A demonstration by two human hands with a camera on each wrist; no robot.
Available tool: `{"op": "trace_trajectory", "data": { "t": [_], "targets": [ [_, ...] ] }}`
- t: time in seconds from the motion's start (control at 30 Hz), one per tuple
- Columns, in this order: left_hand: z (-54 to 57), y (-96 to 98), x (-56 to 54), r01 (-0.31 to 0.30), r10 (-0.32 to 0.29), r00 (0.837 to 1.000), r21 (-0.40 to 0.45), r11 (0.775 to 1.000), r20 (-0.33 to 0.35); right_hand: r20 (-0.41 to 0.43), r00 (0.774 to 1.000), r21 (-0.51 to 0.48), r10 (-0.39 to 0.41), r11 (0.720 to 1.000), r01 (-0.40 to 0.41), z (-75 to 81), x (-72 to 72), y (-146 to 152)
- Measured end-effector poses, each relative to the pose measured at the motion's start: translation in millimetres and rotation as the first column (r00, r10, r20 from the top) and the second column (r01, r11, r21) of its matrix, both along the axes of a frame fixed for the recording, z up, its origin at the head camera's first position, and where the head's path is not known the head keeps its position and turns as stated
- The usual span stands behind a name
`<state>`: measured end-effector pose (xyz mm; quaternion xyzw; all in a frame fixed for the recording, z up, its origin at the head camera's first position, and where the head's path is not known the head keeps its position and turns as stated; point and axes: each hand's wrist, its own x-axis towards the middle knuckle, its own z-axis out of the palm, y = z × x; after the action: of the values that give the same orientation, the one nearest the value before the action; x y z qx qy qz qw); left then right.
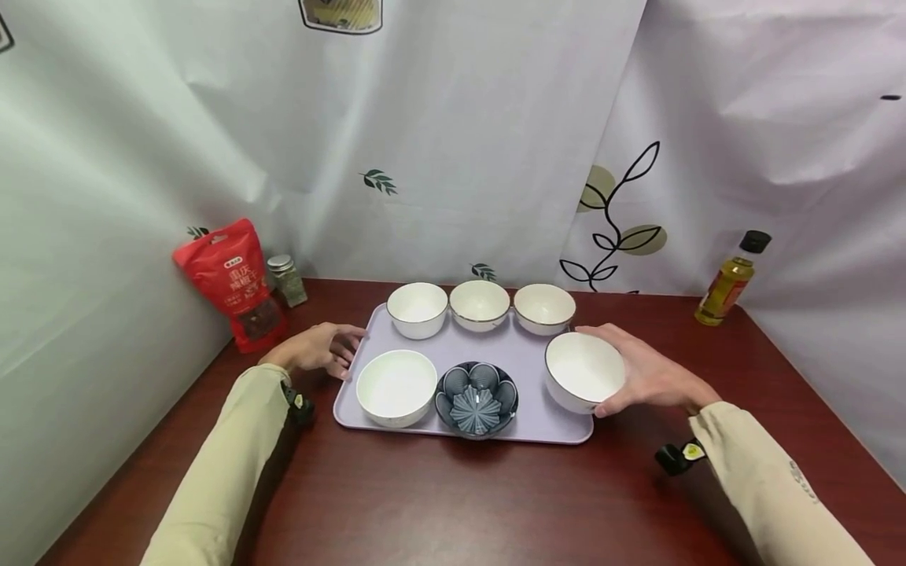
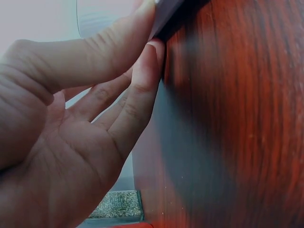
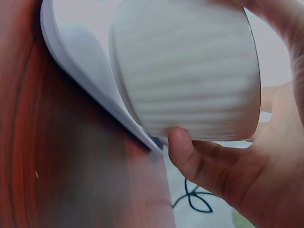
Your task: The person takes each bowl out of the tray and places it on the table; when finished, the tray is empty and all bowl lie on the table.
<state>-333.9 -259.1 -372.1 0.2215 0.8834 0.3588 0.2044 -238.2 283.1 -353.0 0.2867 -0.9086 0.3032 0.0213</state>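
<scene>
My right hand (image 1: 647, 373) grips a white bowl (image 1: 583, 367) with a dark rim at the right end of a pale lilac tray (image 1: 488, 350). Thumb and fingers spread round the bowl's side, and its ribbed outer wall (image 3: 185, 71) fills much of the right wrist view. At the tray's left edge, my left hand (image 1: 325, 348) pinches the rim, its thumb and fingertips meeting there in the left wrist view. Near that hand, another white bowl (image 1: 396, 388) sits on the tray beside a dark blue bowl (image 1: 476, 401) with a petal pattern.
Along the tray's back stand three white bowls, on the left (image 1: 418, 311), middle (image 1: 480, 306) and right (image 1: 544, 309). A red pouch (image 1: 241, 287) and a spice jar (image 1: 286, 280) stand back left, an oil bottle (image 1: 732, 278) back right. Fabric walls surround the brown table (image 1: 453, 503).
</scene>
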Motion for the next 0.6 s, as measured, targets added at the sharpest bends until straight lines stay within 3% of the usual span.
{"op": "trace_trajectory", "data": {
  "t": [0.27, 0.6],
  "targets": [
    [-0.9, 1.3, -1.7, -0.009, 0.009, 1.000, -0.009, 1.000, 0.012, 0.037, 0.992, 0.038, -0.123, 0.992, 0.121, 2.9, -3.2, 21.7],
    [2.3, 1.3, 1.3, -0.015, 0.015, 1.000, -0.016, 1.000, 0.001, 0.108, 0.968, 0.068, -0.228, 0.973, 0.221, 10.6, -29.2, 45.8]
  ]
}}
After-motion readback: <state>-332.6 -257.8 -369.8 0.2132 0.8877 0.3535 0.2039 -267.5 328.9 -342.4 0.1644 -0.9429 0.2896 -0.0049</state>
